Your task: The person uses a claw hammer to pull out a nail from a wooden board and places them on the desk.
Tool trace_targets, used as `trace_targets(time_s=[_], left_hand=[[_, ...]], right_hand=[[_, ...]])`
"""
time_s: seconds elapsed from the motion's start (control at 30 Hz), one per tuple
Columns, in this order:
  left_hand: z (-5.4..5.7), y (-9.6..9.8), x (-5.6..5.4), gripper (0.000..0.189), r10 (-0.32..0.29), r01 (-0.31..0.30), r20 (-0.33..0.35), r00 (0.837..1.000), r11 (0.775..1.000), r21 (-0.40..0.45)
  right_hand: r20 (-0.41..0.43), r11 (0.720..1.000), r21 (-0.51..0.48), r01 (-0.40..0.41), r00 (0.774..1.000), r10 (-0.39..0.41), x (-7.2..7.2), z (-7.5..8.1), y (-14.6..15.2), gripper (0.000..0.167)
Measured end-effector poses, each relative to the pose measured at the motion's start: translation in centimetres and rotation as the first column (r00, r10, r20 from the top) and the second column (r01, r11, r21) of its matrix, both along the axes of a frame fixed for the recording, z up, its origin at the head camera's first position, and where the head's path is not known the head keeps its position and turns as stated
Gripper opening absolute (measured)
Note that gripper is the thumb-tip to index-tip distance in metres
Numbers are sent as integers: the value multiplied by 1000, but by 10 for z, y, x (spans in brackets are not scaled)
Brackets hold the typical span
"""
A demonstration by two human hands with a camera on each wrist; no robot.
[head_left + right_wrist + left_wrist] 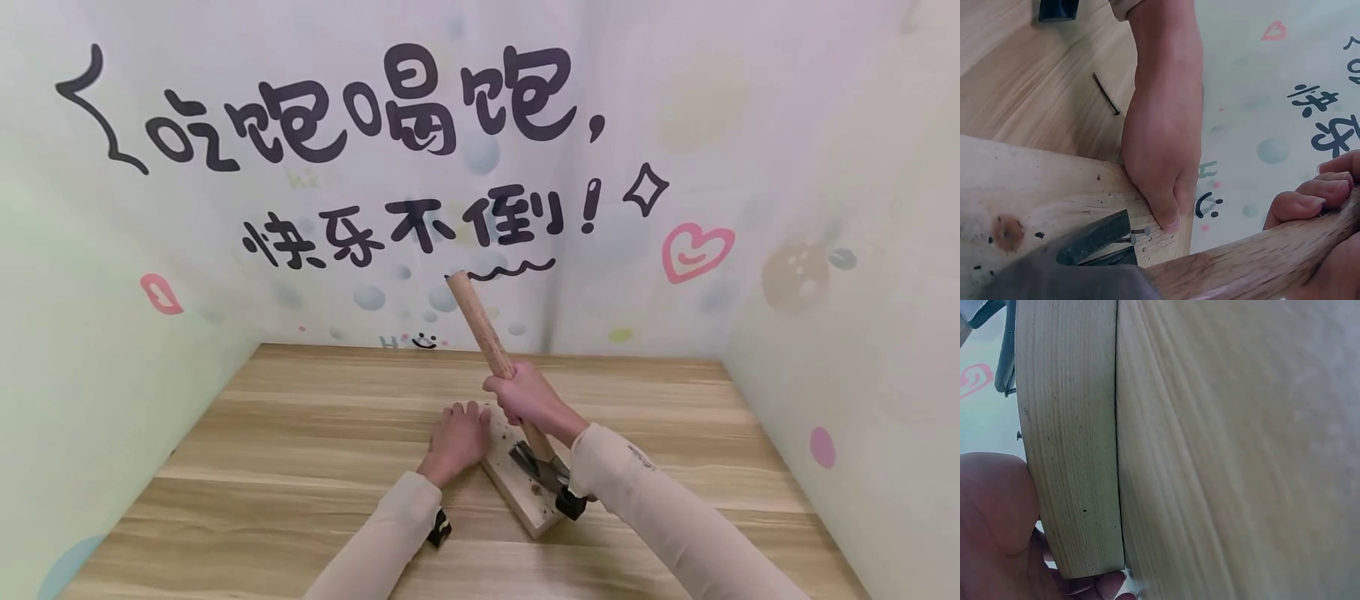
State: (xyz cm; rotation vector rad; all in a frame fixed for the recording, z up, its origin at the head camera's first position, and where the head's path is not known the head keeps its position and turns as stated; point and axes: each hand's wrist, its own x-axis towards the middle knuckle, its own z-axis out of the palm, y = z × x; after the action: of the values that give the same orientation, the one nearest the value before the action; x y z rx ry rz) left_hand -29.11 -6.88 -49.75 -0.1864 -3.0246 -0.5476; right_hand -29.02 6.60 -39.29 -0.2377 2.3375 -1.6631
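My right hand (536, 400) grips the wooden handle of a claw hammer (480, 321), which slants up and away from me. The hammer's head rests low over a pale wooden board (527, 500), claw toward the board's far end. In the right wrist view, two nails (1140, 231) stick up from the board at the claw's tips, one of them by the slot. My left hand (459, 437) holds the board's far left end, thumb on top. Its fingers curl around the end in the left wrist view, where a nail (1019, 435) projects from the top face.
A loose dark nail (1106, 94) lies on the wood-grain table (322, 417) to the left of the board. A printed white backdrop (600, 300) rises behind the table and along both sides. The board has dark holes and a knot (1008, 232).
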Motion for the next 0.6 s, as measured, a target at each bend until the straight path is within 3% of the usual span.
trace_targets(time_s=[0.4,0.6], left_hand=[[3,1,4,40,7,-6,-41,999,1000,28],[1,1,3,40,17,-17,-15,1000,1000,24]], right_hand=[[-7,999,39,11,1000,-11,-7,-5,-11,14],[-33,999,-8,45,998,-45,-11,-6,-16,16]])
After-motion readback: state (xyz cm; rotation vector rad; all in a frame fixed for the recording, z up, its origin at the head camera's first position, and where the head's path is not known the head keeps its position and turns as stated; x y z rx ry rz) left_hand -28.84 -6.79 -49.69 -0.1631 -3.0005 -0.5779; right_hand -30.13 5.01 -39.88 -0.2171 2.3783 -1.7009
